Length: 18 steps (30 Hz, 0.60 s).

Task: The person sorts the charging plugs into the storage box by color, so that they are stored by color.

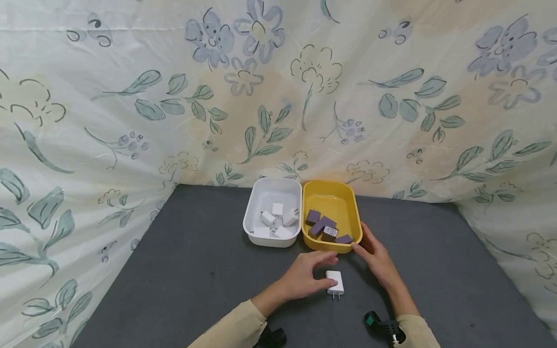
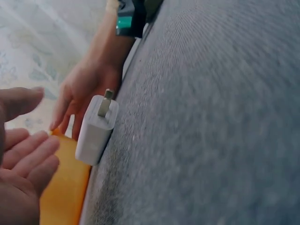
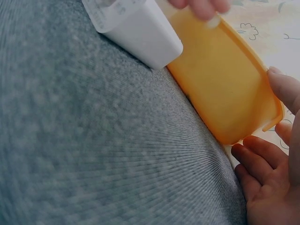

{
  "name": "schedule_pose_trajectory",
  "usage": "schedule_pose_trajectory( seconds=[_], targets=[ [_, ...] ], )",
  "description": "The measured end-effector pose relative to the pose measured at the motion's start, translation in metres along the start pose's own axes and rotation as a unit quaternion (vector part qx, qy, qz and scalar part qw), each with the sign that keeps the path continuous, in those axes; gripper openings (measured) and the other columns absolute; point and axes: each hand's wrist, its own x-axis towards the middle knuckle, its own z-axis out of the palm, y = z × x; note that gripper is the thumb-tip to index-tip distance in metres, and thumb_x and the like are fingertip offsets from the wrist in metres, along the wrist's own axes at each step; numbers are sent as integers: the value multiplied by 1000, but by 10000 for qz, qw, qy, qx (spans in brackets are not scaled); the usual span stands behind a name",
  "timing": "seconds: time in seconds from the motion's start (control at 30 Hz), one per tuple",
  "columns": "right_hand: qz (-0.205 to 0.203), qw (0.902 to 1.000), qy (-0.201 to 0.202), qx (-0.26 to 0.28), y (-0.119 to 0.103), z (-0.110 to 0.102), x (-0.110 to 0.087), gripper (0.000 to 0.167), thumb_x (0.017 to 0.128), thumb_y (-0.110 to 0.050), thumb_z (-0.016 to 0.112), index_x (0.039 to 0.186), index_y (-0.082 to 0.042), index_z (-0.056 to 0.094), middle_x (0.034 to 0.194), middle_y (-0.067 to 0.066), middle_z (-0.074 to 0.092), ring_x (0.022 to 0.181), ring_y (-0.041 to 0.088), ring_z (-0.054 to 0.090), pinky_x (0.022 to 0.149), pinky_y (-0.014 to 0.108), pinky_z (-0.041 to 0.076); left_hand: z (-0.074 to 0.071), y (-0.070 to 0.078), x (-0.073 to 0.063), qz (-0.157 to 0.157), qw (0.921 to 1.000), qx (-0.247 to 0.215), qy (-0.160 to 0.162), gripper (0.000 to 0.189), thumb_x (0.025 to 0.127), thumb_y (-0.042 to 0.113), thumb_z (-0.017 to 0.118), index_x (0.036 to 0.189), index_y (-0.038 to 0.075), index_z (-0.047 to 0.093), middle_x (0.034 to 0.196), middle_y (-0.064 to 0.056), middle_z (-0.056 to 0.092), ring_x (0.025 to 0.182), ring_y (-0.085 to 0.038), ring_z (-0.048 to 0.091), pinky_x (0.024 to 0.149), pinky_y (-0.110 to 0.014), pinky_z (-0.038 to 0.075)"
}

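A white charger plug lies on the grey cloth, its two metal prongs pointing toward the person. Beside it is my left hand, fingers extended and parted from the thumb, holding nothing; in the head view the thumb tip overlaps the charger. My right hand holds the near right corner of a yellow tray, thumb at the front rim and fingers along the outer side. Several dark purple blocks sit in that tray, one showing a pale printed face. In the right wrist view the charger stands out close up.
A white tray with several white chargers stands just left of the yellow one. Behind both hangs a flower-patterned cloth, which also closes off the sides. Grey cloth covers the table. A black band sits on the right wrist.
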Motion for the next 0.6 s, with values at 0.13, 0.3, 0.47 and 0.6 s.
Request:
schedule_pose_trajectory(
  seconds=[0.13,0.3,0.47,0.6],
  targets=[
    [13,10000,-10,-21,-2,0,-1,79,97,-39,58,158,-19,12,159,15,30,142,37,37,111,43,41,3,-2,-1,-64,9926,1119,-471,64,85,28,76,140,7,51,132,-4,64,120,-4,59,101,-16,48],
    [11,10000,-28,80,-2,-1,-1,80,97,-39,59,158,-17,12,159,15,29,142,37,36,101,12,43,4,-2,-1,-131,9856,1527,-708,67,83,29,78,141,9,51,133,0,63,121,-4,58,102,-18,48],
    [-17,9999,-30,114,0,-1,-1,79,97,-38,58,158,-20,12,159,13,29,142,36,37,108,27,44,6,-7,-1,-220,9845,1614,-643,63,84,27,77,139,10,53,131,1,64,121,-6,58,100,-16,48],
    [8,9999,-49,138,0,-1,-1,79,97,-39,58,158,-21,12,160,12,28,143,36,36,103,15,43,7,-10,-2,-230,9864,1510,-604,61,85,26,77,139,9,54,130,0,64,120,-6,59,98,-12,48]
  ],
)
